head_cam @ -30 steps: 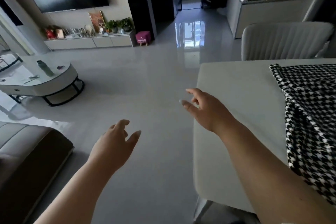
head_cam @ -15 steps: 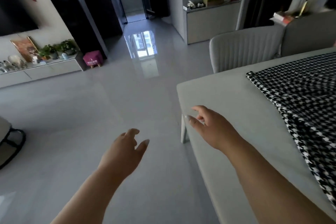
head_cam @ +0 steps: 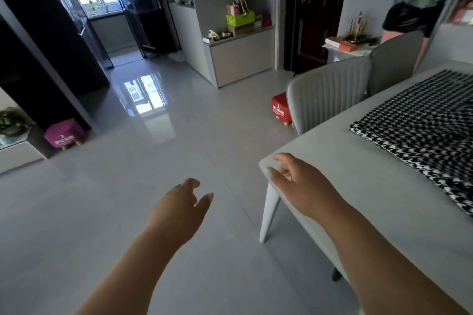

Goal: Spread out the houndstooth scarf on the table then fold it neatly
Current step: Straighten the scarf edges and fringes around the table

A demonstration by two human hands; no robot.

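Note:
The black-and-white houndstooth scarf [head_cam: 422, 125] lies flat on the right part of the pale grey table [head_cam: 332, 156], running off the frame's right edge. My right hand [head_cam: 299, 184] hovers over the table's near left corner, fingers loosely apart and empty, well left of the scarf. Out over the floor, left of the table, my left hand [head_cam: 179, 210] hangs with fingers apart, holding nothing.
A grey ribbed chair [head_cam: 330, 100] stands at the table's far side, a second chair [head_cam: 394, 59] behind it. A red stool [head_cam: 280, 108] sits on the floor beside the chair, a magenta stool [head_cam: 64, 133] at far left. Glossy floor spreads left of the table.
The view has swung to the right: the sofa and coffee table are gone, the cabinet and chairs have come in. Both hands keep their open pose, the right one now over the table corner.

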